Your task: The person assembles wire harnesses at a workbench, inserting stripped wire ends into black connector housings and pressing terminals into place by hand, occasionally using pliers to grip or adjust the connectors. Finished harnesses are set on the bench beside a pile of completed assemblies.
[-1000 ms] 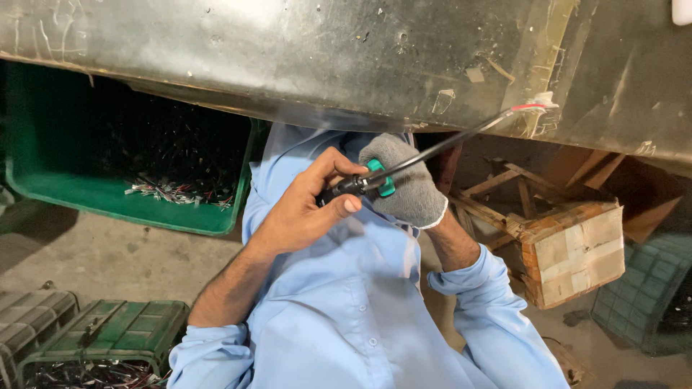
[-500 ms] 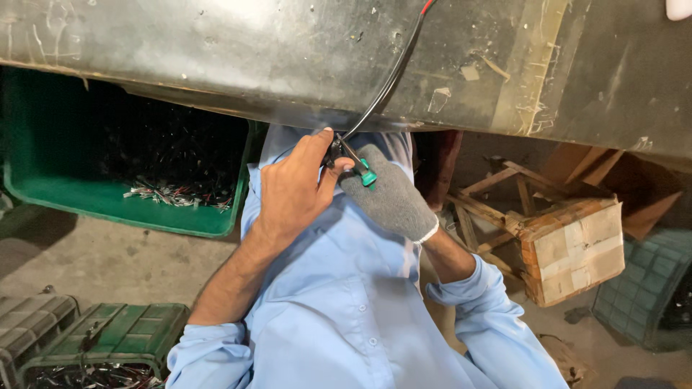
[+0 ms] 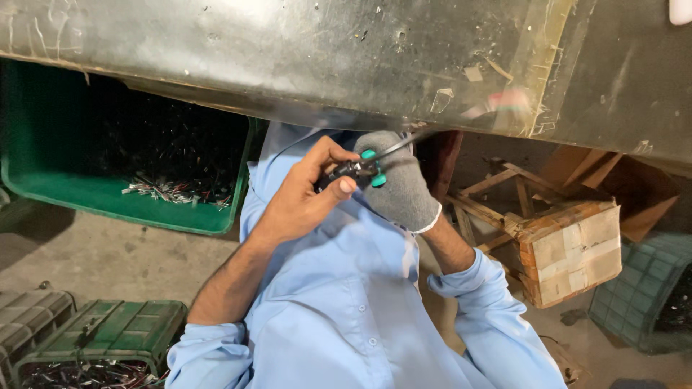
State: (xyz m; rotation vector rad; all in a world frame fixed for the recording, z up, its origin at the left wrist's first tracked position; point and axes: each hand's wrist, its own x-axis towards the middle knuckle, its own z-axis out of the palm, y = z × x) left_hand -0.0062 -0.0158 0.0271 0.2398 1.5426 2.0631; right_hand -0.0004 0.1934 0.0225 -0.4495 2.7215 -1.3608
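The bare left hand (image 3: 303, 198) and grey-gloved right hand (image 3: 400, 184), at its three o'clock, both pinch a black teal-tipped wire connector (image 3: 357, 170), fingers clamped.

The single head-worn camera looks steeply down from close above the left hand (image 3: 299, 202) and gloved right hand (image 3: 400, 187). A worktable edge (image 3: 288, 65) lies beyond them, the floor (image 3: 94, 252) below.
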